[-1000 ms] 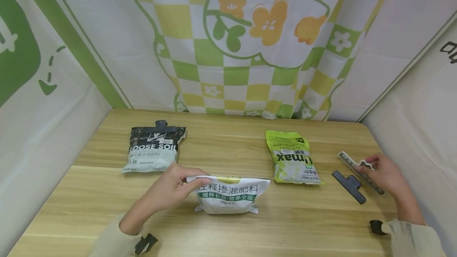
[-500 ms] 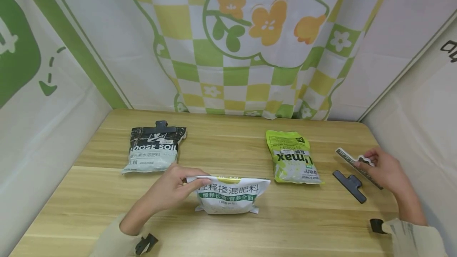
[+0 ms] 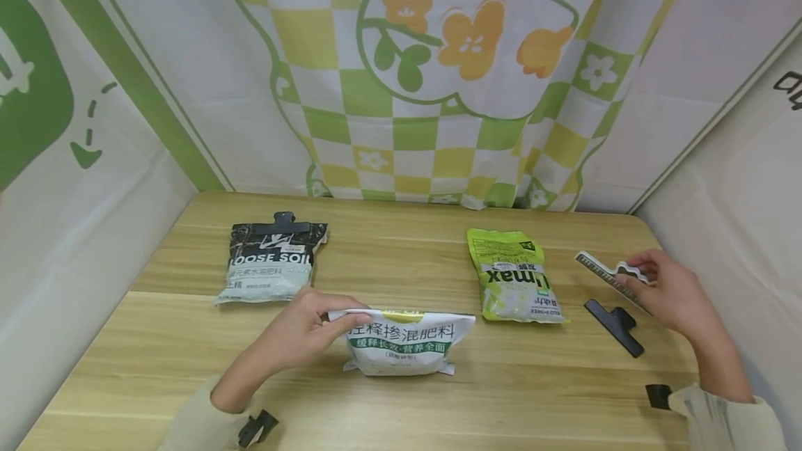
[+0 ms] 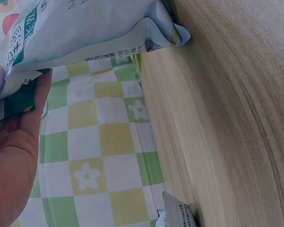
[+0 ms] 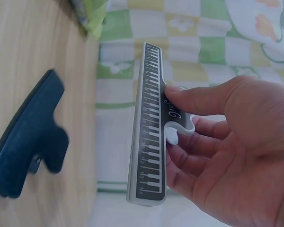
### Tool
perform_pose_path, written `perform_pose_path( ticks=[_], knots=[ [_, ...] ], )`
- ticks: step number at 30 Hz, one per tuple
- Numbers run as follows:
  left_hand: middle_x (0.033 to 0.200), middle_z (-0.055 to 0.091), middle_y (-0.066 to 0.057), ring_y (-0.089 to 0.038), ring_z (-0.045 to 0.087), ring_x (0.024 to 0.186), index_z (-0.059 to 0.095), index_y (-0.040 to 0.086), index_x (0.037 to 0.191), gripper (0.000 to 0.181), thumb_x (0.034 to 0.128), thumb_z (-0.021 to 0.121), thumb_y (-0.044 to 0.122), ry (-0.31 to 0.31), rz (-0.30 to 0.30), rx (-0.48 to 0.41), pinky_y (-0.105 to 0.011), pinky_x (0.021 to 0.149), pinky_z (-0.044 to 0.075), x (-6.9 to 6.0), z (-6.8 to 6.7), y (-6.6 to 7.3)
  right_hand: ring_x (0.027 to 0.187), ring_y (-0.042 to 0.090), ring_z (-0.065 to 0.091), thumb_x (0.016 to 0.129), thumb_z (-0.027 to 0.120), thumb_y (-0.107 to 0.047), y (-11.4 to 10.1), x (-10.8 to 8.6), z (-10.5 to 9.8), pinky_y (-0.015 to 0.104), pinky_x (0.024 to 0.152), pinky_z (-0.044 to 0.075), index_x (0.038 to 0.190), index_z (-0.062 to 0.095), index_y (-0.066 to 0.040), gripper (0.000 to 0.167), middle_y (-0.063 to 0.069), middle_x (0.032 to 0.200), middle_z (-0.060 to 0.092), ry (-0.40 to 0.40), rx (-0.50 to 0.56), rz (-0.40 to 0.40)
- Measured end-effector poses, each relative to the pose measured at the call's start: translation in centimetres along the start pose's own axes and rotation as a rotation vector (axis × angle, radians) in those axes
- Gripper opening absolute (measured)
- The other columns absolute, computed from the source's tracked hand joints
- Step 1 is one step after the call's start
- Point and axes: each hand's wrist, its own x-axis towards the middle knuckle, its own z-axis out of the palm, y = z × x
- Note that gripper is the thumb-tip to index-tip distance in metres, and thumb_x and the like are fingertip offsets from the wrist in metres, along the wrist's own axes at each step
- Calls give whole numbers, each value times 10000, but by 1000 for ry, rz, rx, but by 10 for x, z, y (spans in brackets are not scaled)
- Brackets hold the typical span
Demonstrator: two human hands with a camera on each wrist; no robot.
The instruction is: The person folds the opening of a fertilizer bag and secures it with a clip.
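My left hand pinches the top left corner of a white fertilizer bag, which stands on the table with its top edge folded over. In the left wrist view the thumb and fingers hold that bag on both sides. At the far right, my right hand grips a long clip with a piano-key print by its handle. The right wrist view shows the thumb on the handle of this clip, its jaw closed. Beside it on the table lies a plain black clip.
At the back left lies a black and white soil bag with a black clip across its top. A green bag lies right of centre on the wooden table. Fabric walls enclose the sides, and a checked curtain hangs behind.
My right hand has lifted the piano-key clip off the table and moved it a little up and left. The left hand and the white bag have stayed put.
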Motion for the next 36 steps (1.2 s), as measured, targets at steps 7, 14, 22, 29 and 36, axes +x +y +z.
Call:
perform_pose_path(
  ticks=[7, 14, 22, 29, 36],
  knots=[
    [1026, 835, 28, 8, 650, 744, 823, 186, 1070, 159, 1028, 676, 143, -1, 2, -4, -241, 604, 575, 0, 0, -1, 1021, 433, 681, 1028, 689, -194, -23, -1, -2, 209, 728, 484, 1287, 604, 102, 402, 325, 1181, 688, -25, 14, -48],
    [1008, 834, 37, 6, 645, 733, 821, 193, 1058, 159, 1030, 673, 143, -4, 5, -9, -249, 594, 574, -1, 1, -2, 990, 444, 724, 1031, 692, -225, -41, -1, -1, 445, 743, 606, 1352, 617, 88, 455, 335, 1238, 702, -58, -4, -68],
    [1015, 835, 27, 4, 649, 730, 821, 189, 1060, 163, 1029, 671, 132, -2, 15, -14, -248, 586, 571, -1, 1, -2, 944, 374, 757, 992, 750, -332, -54, 1, 0, 359, 679, 594, 1338, 671, 20, 500, 274, 1220, 741, -45, -3, -66],
    [1029, 835, 22, 8, 671, 756, 822, 181, 1073, 161, 1030, 673, 138, 2, 13, -13, -243, 613, 586, -1, 1, -2, 984, 370, 748, 999, 723, -422, -62, 5, -1, 364, 669, 577, 1376, 656, -12, 561, 255, 1246, 738, -74, -11, -41],
    [1026, 835, 23, 6, 670, 764, 823, 177, 1074, 165, 1032, 669, 135, -1, 8, -13, -243, 612, 583, -1, 1, -2, 958, 353, 752, 1005, 722, -389, -77, 7, 0, 303, 648, 562, 1341, 673, -5, 512, 250, 1211, 748, -60, 38, -83]
  ],
)
